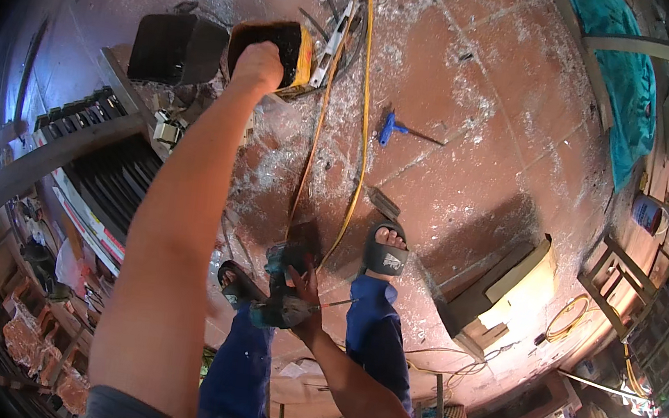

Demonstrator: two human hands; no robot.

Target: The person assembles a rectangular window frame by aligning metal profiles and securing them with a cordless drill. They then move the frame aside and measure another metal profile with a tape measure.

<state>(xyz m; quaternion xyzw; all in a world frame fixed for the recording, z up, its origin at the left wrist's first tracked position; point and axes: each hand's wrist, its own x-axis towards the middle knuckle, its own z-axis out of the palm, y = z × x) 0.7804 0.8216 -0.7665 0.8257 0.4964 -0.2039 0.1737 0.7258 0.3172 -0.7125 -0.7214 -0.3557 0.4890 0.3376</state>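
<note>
My left hand [259, 67] reaches into a yellow cut-open plastic can [305, 61] with a dark inside. Its fingers look curled, but the fingertips and anything in them are hidden. Low between my legs, my right hand [305, 290] is wrapped around a dark teal power drill [282, 306]. A thin bit sticks out from the drill to the right. Left of the yellow can, and close against it, stands a black open container [173, 49].
A blue-handled tool [391, 128] with a dark rod lies on the tiled floor [492, 128] among pale shavings. Yellow cords [363, 121] run toward my feet. At the left is a metal frame [69, 147]; at the right, a cardboard box [520, 284] and teal sheeting [624, 93].
</note>
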